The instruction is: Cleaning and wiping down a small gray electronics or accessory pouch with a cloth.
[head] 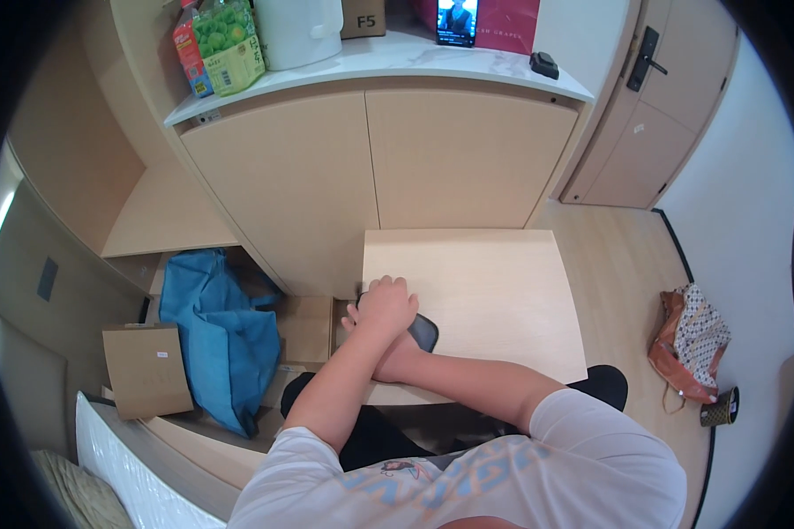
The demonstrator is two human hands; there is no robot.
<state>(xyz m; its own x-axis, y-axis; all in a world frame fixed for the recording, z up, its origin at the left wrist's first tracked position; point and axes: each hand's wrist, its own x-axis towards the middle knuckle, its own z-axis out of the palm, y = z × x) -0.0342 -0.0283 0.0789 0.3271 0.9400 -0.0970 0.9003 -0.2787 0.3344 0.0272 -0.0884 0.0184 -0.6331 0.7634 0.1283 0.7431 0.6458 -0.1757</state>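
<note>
My forearms cross over a small light-wood table (496,291). My left hand (388,305) lies on top, its fingers curled and its back turned up. Beneath it, my right hand (397,357) is mostly hidden; a few fingertips show at the left of the crossing. A dark flat item with rounded corners (426,332) lies partly under both hands at the table's left side. The hands cover much of it, so its kind and whether either hand grips it cannot be told.
Beyond the table stands a wood cabinet (463,159) with a marble-look top holding bottles (228,53), a phone (456,23) and a small black object (544,65). Leftward are a blue bag (228,344) and a cardboard box (147,370). A patterned bag (691,344) sits right.
</note>
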